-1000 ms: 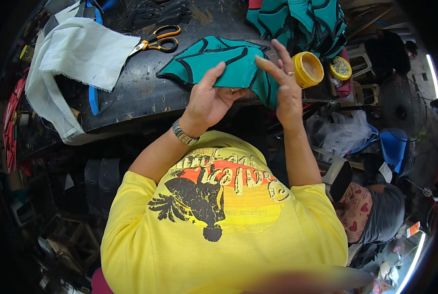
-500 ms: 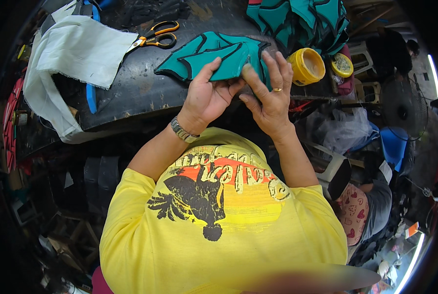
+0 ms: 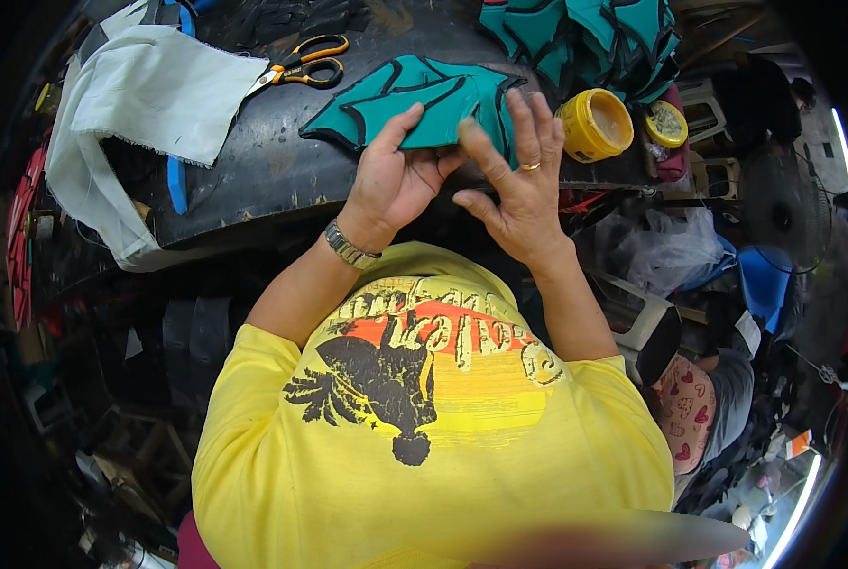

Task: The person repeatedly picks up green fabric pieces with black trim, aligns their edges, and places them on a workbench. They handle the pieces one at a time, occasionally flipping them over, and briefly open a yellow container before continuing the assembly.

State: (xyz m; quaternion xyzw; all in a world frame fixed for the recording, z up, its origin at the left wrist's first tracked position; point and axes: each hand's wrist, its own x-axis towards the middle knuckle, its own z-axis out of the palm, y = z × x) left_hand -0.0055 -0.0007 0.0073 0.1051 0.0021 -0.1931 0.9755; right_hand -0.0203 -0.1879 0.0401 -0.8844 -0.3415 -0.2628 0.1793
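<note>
A teal fabric piece (image 3: 414,95) with black-trimmed edges lies on the dark worktable (image 3: 244,180), its near edge lifted. My left hand (image 3: 396,175) grips that near edge, thumb on top and fingers under it; a metal watch sits on the wrist. My right hand (image 3: 519,185) presses on the piece's right end with its fingers spread, a ring on one finger. A yellow shirt with a dark print fills the lower middle of the view.
Orange-handled scissors (image 3: 305,66) lie beyond the piece on the left. A white cloth (image 3: 149,95) drapes over the table's left corner. An open yellow tub (image 3: 595,123) and its lid (image 3: 666,123) stand at the right. A stack of teal pieces (image 3: 585,38) sits behind them.
My right hand has slid down from the piece's far right corner toward my body and now lies flat beside my left hand. The piece shifted slightly toward me.
</note>
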